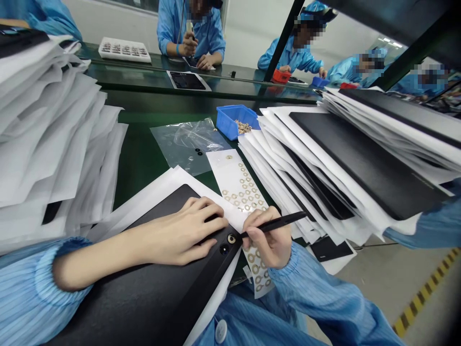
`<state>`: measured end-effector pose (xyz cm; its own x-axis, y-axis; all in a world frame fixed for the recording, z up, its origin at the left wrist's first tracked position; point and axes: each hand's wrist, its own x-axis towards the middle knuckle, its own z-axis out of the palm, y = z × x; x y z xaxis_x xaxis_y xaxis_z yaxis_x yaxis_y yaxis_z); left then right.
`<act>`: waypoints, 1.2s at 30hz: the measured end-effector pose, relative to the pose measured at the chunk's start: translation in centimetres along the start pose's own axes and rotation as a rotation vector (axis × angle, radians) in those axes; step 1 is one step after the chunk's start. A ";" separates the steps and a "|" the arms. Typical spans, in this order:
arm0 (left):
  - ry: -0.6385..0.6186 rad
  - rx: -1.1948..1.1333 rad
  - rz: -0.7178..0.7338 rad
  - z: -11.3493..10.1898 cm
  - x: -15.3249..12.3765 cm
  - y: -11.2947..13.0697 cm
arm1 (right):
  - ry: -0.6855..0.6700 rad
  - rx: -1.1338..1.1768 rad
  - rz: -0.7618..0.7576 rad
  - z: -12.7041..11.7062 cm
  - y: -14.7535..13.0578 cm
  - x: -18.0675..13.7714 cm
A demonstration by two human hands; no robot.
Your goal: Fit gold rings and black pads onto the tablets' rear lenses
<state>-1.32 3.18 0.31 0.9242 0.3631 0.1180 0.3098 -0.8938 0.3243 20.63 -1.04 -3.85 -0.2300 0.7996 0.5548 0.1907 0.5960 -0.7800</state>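
Observation:
A black back cover (144, 293), like that of a tablet, lies on white paper in front of me. My left hand (194, 228) rests flat on it, fingers stretched out and slightly spread. Near its upper right corner are two round camera openings; the upper one shows a gold-coloured ring (231, 238), the lower one (224, 249) is dark. My right hand (268, 238) pinches slim black tweezers (283, 221), their tip at the cover's edge beside the ring. Partly under my right hand lies a white sheet of ring-shaped stickers (225, 170).
Stacks of covers between papers stand left (54, 139) and right (360, 158). Beyond the sticker sheet are a clear plastic bag (180, 144) with two small black discs and a blue bin (228, 122) of small parts. Co-workers sit across the green bench (144, 103); a blue sleeve (428, 223) shows at right.

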 end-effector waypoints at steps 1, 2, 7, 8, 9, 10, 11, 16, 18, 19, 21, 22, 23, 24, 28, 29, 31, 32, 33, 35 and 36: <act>0.012 -0.004 -0.013 0.1 0.0 -0.1 | -0.013 0.032 -0.001 0.0 0.0 0.0; 0.023 0.000 -0.019 0.1 0.0 -0.2 | -0.028 0.073 0.013 0.0 0.0 -0.1; 0.067 0.082 -0.016 0.4 0.0 -0.3 | 0.068 0.230 0.138 -0.5 -1.0 1.4; 0.077 0.096 -0.010 0.4 0.0 -0.3 | 0.103 0.186 0.147 -0.7 -1.5 2.3; 0.083 0.108 -0.001 0.5 0.0 -0.4 | 0.131 0.112 0.147 -0.9 -2.0 3.4; 0.084 0.116 0.009 0.5 0.1 -0.5 | 0.158 0.018 0.139 -1.2 -2.5 4.9; 0.080 0.122 0.014 0.6 0.1 -0.6 | 0.186 -0.086 0.122 -1.4 -2.9 6.6; 0.046 0.128 0.022 0.7 0.2 -0.9 | 0.425 -0.473 -0.091 -1.8 -1.0 17.8; 0.052 0.128 0.027 0.8 0.0 -1.0 | 0.448 -0.576 -0.136 -1.9 1.4 21.9; 0.063 0.129 0.030 0.8 0.0 -1.0 | 0.418 -0.636 -0.104 -2.1 2.6 23.6; 0.089 0.132 0.040 0.9 -0.2 -1.0 | 0.297 -0.715 0.094 -2.6 4.7 26.1; 0.100 0.133 0.044 1.0 -0.2 -1.0 | 0.258 -0.724 0.154 -2.9 5.4 26.8; 0.107 0.133 0.047 1.0 -0.3 -1.0 | 0.232 -0.725 0.200 -3.3 6.0 27.2; 0.114 0.130 0.050 1.0 -0.2 -0.9 | 0.219 -0.718 0.221 -3.6 6.3 27.4; 0.134 0.107 0.032 0.6 0.0 -1.0 | 0.183 -0.690 0.208 -3.5 5.8 26.6; 0.150 0.111 -0.007 0.4 0.1 -1.4 | 0.147 -0.683 0.197 -2.9 5.5 26.0; 0.198 0.145 -0.229 -0.3 0.1 -2.6 | 0.030 -0.671 0.173 -1.5 4.9 24.5; 0.229 0.173 -0.394 -0.6 0.0 -3.5 | -0.046 -0.665 0.165 -0.6 4.8 23.6; 0.259 0.204 -0.568 -1.0 -0.2 -4.4 | -0.125 -0.658 0.160 0.2 4.9 22.6; 0.304 0.257 -0.859 -1.6 -0.5 -6.4 | -0.268 -0.639 0.165 1.5 5.6 20.6; 0.317 0.271 -0.946 -1.8 -0.7 -7.2 | -0.323 -0.628 0.175 1.9 6.1 19.8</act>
<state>-4.61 9.84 -0.44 0.1869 0.9659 0.1792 0.9554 -0.2212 0.1958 15.44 18.26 1.79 -0.3978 0.8831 0.2487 0.7400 0.4690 -0.4820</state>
